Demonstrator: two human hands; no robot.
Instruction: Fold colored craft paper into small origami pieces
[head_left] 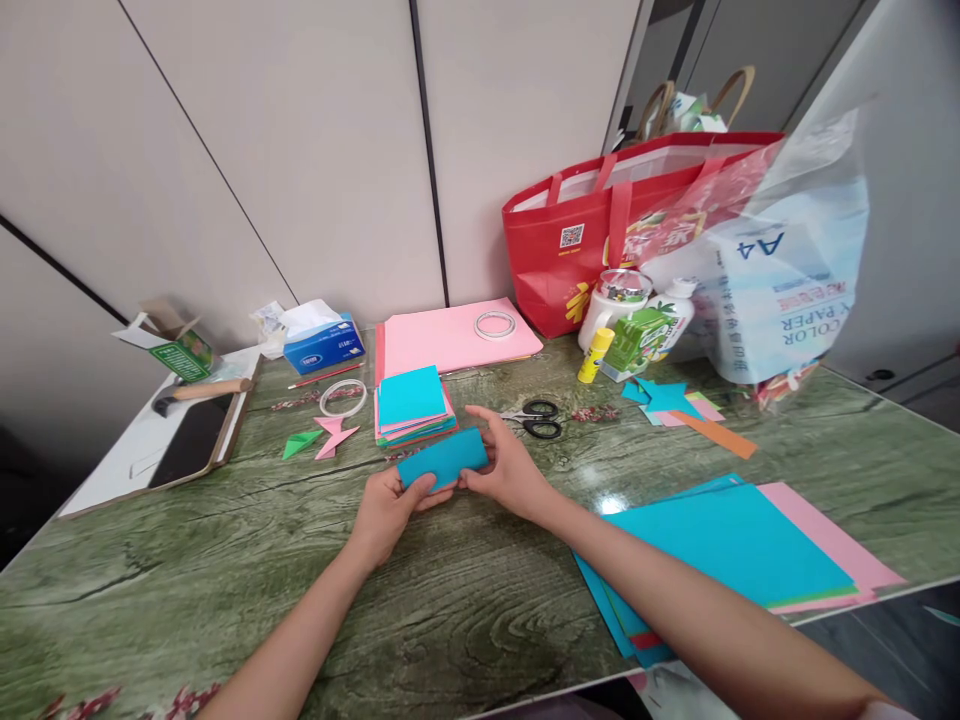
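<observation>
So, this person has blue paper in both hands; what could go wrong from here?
The blue paper is pinched between the left hand and right hand, so uneven pressure might crease it crookedly. The scissors lie just beyond the right hand, so a careless reach could knock them. The right forearm crosses over the large sheets by the near edge of the table; it might brush them out of line.
</observation>
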